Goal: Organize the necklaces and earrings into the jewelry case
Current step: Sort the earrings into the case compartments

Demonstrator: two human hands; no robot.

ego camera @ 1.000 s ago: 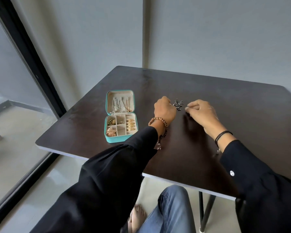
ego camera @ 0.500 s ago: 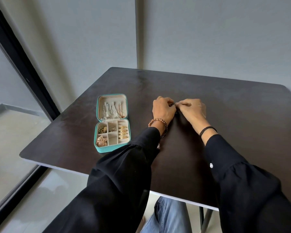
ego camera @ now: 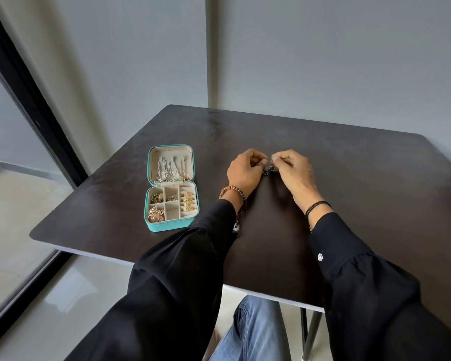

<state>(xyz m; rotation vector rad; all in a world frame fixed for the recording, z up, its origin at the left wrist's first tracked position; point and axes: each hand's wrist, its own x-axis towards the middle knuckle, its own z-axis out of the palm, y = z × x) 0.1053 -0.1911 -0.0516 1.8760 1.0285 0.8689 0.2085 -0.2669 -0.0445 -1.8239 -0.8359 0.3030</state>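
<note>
- The dark jewelry piece (ego camera: 268, 170) hung between the two hands, just above the middle of the table (ego camera: 362, 178) (too small to tell earring from necklace).
- The left hand (ego camera: 242, 171) pinched its left side with curled fingers. The right hand (ego camera: 292, 169) pinched the other side the same way.
- The teal jewelry case (ego camera: 167, 226) lay open well left of the hands, near the table's left edge.
- Silver chains (ego camera: 168, 170) lay in its lid and gold earrings (ego camera: 188, 201) in the base compartments.
- A beaded bracelet (ego camera: 232, 192) circled the left wrist.
</note>
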